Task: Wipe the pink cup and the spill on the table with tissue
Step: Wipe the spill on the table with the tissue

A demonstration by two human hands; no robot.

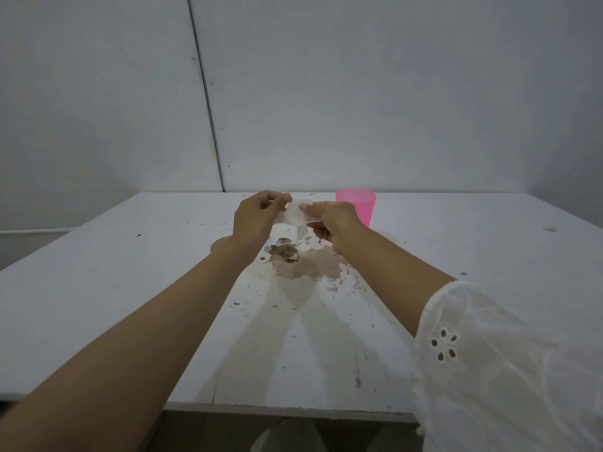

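A white tissue (296, 216) hangs between both my hands above the table. My left hand (257, 217) pinches its left edge, and my right hand (331, 223) pinches its right edge. Just behind my right hand a pink cup (358, 205) stands upright near the far edge of the white table (114, 288); my hand covers its lower left side. Below the tissue a brown spill (306, 265) with darker wet bits spreads over the table's middle.
Small dark specks lie scattered around the spill and toward the front edge. A grey wall rises right behind the table. My legs show under the front edge. A white sleeve covers my right upper arm.
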